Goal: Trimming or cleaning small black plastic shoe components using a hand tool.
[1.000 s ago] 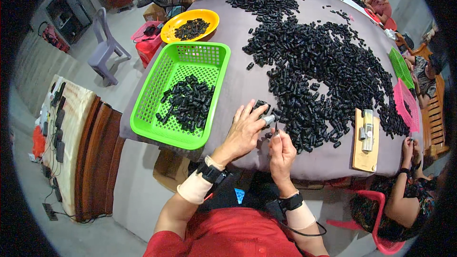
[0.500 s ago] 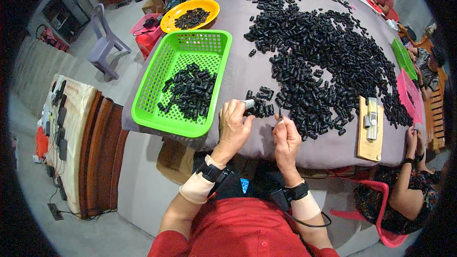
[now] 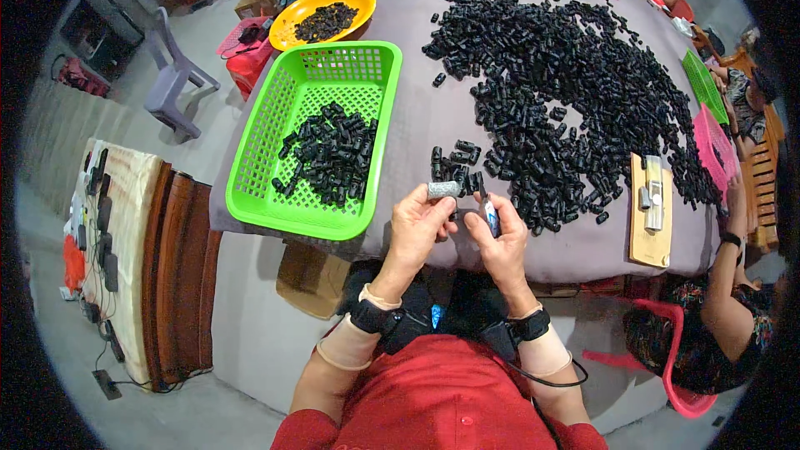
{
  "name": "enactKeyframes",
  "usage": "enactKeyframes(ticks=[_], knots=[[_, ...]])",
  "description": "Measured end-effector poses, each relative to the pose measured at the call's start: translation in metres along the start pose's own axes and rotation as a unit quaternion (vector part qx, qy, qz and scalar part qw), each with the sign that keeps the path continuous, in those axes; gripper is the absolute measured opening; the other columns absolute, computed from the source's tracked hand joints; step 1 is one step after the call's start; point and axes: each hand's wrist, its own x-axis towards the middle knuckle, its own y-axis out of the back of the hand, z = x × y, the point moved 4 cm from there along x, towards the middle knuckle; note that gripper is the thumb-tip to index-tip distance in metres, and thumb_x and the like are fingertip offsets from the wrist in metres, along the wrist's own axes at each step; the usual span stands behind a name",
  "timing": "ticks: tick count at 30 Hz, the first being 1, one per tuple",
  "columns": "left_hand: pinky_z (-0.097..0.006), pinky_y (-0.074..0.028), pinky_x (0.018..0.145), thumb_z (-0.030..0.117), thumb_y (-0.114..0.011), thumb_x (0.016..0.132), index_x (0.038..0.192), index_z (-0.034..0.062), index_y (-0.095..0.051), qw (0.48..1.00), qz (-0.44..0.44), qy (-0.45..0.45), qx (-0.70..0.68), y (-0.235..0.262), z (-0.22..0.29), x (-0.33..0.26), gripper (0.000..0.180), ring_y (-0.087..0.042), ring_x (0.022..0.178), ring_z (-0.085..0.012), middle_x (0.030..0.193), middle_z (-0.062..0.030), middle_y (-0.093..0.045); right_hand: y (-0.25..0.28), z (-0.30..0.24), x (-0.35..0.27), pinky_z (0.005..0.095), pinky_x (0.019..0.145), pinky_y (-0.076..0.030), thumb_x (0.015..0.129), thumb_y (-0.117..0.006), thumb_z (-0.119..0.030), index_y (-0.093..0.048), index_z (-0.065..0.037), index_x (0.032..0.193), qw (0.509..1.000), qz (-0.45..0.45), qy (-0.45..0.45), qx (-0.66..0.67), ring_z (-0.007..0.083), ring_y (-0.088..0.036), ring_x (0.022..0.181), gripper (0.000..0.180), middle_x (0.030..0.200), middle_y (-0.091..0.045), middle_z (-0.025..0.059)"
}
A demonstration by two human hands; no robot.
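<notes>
At the near edge of the grey-covered table [image 3: 417,117], the left hand [image 3: 419,225] pinches a small grey cylindrical piece [image 3: 443,190] between thumb and fingertips, while the right hand [image 3: 498,237] is closed around a slim blue-handled tool [image 3: 489,215] just beside it. Just beyond the hands lies a small cluster of black plastic parts [image 3: 454,167], with a much larger heap [image 3: 567,92] spreading across the table. To the left sits a green mesh basket [image 3: 287,108] partly filled with the same black parts, an orange bowl [image 3: 354,2] behind it, and a wooden block [image 3: 650,225] to the right.

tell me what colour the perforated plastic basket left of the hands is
Bright green: the perforated plastic basket holding small black parts, shown best in the head view.
</notes>
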Motion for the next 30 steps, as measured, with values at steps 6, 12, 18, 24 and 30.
enactKeyframes(ticks=[6, 12, 18, 24, 30], knots=[[-0.017, -0.043, 0.047, 0.008, -0.057, 0.084, 0.097, 0.0039, -0.058, 0.996, -0.029, 0.039, -0.079, -0.003, -0.002, 0.002, 0.014, -0.055, 0.053, -0.0063, 0.071, -0.0017, -0.061, -0.007, 0.004, 0.001, 0.0216, 0.054, -0.038, 0.075, -0.065, -0.008, -0.056, -0.002, 0.093, 0.996, -0.047, -0.037, 0.073, 0.0058, -0.045, 0.060, 0.021, 0.069, -0.052, -0.0015], [-0.018, -0.048, 0.052, 0.006, -0.056, 0.084, 0.093, 0.0024, -0.061, 0.994, -0.031, 0.044, -0.095, -0.009, 0.001, 0.002, 0.012, -0.058, 0.062, -0.0058, 0.081, -0.0034, -0.064, -0.007, 0.007, 0.001, 0.0196, 0.055, -0.039, 0.076, -0.064, -0.007, -0.056, -0.003, 0.094, 0.997, -0.044, -0.026, 0.057, 0.0032, -0.046, 0.062, 0.020, 0.070, -0.054, -0.0030], [-0.018, -0.042, 0.046, 0.010, -0.056, 0.085, 0.095, 0.0034, -0.060, 0.993, -0.022, 0.055, -0.106, -0.010, 0.001, 0.002, 0.012, -0.053, 0.053, -0.0054, 0.077, -0.0028, -0.062, -0.004, 0.003, 0.002, 0.0213, 0.058, -0.040, 0.075, -0.064, -0.004, -0.057, -0.002, 0.089, 0.998, -0.035, -0.011, 0.055, 0.0062, -0.048, 0.066, 0.016, 0.075, -0.054, 0.0004], [-0.015, -0.031, 0.038, 0.024, -0.053, 0.088, 0.087, 0.0069, -0.057, 0.991, -0.070, 0.109, -0.040, -0.001, -0.008, 0.006, 0.018, -0.045, 0.044, -0.0034, 0.060, 0.0011, -0.054, -0.002, 0.003, 0.004, 0.0234, 0.064, -0.042, 0.073, -0.063, -0.002, -0.057, 0.000, 0.087, 0.998, -0.045, 0.044, 0.029, 0.0115, -0.052, 0.073, 0.016, 0.083, -0.056, 0.0050], [-0.017, -0.037, 0.040, 0.016, -0.053, 0.086, 0.088, 0.0039, -0.055, 0.980, -0.103, 0.141, -0.090, 0.000, -0.004, 0.005, 0.012, -0.048, 0.047, -0.0061, 0.062, -0.0012, -0.054, -0.001, -0.001, 0.002, 0.0253, 0.068, -0.043, 0.072, -0.062, -0.001, -0.057, 0.000, 0.086, 0.998, -0.036, 0.030, 0.046, 0.0145, -0.055, 0.076, 0.015, 0.086, -0.058, 0.0076]])
